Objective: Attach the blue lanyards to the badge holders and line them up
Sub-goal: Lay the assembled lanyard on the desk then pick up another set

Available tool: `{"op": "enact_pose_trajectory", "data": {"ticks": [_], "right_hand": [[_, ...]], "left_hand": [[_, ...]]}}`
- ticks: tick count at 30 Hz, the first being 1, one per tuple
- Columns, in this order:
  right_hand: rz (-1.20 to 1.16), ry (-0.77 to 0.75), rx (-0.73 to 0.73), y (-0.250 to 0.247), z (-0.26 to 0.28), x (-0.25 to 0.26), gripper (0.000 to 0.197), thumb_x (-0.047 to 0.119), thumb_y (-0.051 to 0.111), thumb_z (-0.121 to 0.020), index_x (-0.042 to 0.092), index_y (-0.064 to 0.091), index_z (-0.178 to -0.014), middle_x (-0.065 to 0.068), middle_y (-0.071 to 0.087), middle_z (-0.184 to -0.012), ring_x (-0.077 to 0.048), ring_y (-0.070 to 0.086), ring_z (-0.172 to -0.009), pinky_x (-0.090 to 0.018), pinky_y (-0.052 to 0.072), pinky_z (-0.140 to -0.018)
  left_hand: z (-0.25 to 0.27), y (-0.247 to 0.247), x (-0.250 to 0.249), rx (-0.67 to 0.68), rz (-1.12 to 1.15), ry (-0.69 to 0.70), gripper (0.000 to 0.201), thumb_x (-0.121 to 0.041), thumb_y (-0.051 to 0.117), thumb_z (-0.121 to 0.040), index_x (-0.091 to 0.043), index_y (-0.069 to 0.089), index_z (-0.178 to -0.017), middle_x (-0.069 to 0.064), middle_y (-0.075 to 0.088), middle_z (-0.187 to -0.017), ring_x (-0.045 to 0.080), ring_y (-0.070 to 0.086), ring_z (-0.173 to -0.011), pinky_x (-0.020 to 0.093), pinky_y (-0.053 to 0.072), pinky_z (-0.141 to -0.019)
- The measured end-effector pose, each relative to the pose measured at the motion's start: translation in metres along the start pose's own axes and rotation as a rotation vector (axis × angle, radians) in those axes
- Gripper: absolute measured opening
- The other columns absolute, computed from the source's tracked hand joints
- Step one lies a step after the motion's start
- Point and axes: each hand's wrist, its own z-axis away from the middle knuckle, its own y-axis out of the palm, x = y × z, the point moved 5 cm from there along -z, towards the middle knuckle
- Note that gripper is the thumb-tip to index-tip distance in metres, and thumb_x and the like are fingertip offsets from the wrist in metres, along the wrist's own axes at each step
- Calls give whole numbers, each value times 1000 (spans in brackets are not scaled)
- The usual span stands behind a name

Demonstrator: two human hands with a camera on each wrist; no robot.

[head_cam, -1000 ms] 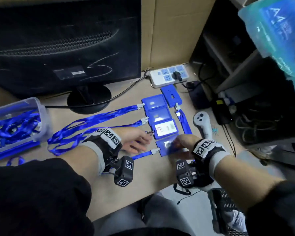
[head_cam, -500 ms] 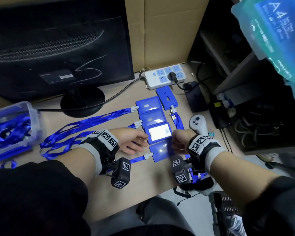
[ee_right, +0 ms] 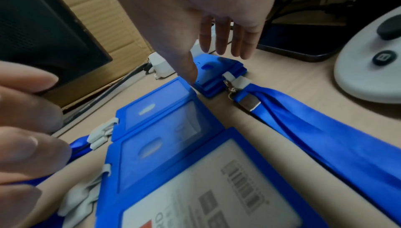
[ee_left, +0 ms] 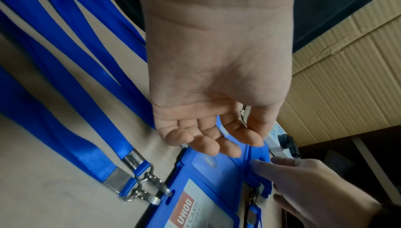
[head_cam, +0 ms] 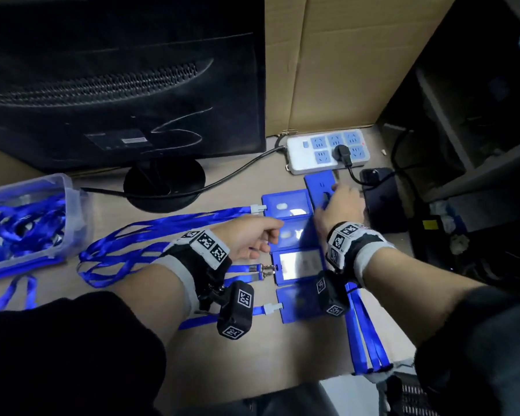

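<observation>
Four blue badge holders lie in a column: the farthest (head_cam: 285, 204), the second (head_cam: 296, 232), one with a white card (head_cam: 297, 265), the nearest (head_cam: 297, 304). Each is clipped to a blue lanyard (head_cam: 168, 223) that trails left. A separate blue holder (head_cam: 318, 184) lies by the power strip, and its lanyard (head_cam: 364, 340) runs to the table's front edge. My right hand (head_cam: 333, 196) is over this holder (ee_right: 217, 72) with straight fingers (ee_right: 223, 43) and grips nothing. My left hand (head_cam: 269, 240) hovers at the second holder's left edge, its fingers (ee_left: 208, 144) loosely curled and empty.
A black monitor (head_cam: 117, 85) stands at the back left, with cardboard (head_cam: 342, 70) behind it. A white power strip (head_cam: 327, 151) and a black device (head_cam: 382, 202) lie at the back right. A clear box (head_cam: 69, 190) of lanyards stands far left. A white controller (ee_right: 369, 60) lies to the right.
My right hand has left the nearest holder and reached forward to the separate holder by the power strip. My left hand has shifted slightly forward along the column.
</observation>
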Motion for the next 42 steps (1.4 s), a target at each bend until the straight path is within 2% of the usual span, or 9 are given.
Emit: {"op": "enact_pose_trajectory", "data": {"ticks": [7,20,24,27,31,35,37,39,42], "right_hand": [[148,66,62,6,-19,1,55,25,69,-86,3,45,-131,-20,48,-135,-34,44,-127,-38,35,-107],[-118,240,44,-42,4,-8,72,43,80,-70,8,51,-125,-13,55,-129,-36,48,-124,-38,44,-97],[-357,183,29,-71,27,-1,79,52,77,-53,15,55,-120,-5,66,-117,-28,65,-109,-38,54,-95],[-510,146,127,-82,41,-1,85,56,74,-42,14,60,-115,-3,73,-100,-23,73,-90,-42,59,-89],[-708,149,353,-102,82,3,27,29,79,-62,12,58,-67,-5,53,-58,-22,56,-56,-47,60,-80],[-1001,151,592,-122,138,17,32,35,74,-77,7,61,-85,-7,48,-64,-23,49,-67,-28,53,-67],[-1008,138,657,-129,161,22,36,45,69,-89,10,72,-96,-6,52,-70,-26,56,-76,-29,59,-71],[-936,96,635,-130,173,24,42,49,69,-90,7,69,-94,-8,45,-72,-31,56,-76,-23,55,-54],[-791,-25,632,-126,185,36,30,32,73,-90,2,67,-91,-10,55,-68,-27,54,-71,-15,44,-45]], "left_hand": [[-9,4,-2,8,8,-6,26,-36,59,-96,-19,59,-77,-1,61,-78,12,45,-55,24,24,-51],[22,9,-42,22,-87,133,20,-38,63,-95,-21,71,-90,-2,64,-87,16,56,-70,25,41,-60],[48,15,-65,-5,-121,246,18,-24,59,-95,-27,75,-101,-4,66,-94,14,59,-73,25,42,-62],[70,21,-89,-35,-262,490,46,-6,62,-88,-33,60,-126,-5,59,-120,9,58,-99,23,47,-74],[100,38,-108,-55,-729,810,67,-20,76,-76,-46,48,-132,-11,38,-141,8,32,-130,27,27,-108],[125,54,-105,-34,-891,939,29,-55,75,-73,-43,62,-97,-12,59,-111,10,51,-110,24,36,-98],[135,52,-100,-14,-924,962,24,-51,74,-81,-33,68,-96,-16,62,-86,-2,53,-86,18,38,-80],[141,43,-94,35,-918,956,20,-38,75,-86,-23,72,-99,-17,64,-79,-6,55,-75,20,41,-75],[153,16,-85,10,-946,835,25,-43,75,-85,-20,69,-93,-1,69,-90,16,63,-85,36,51,-81]]}}
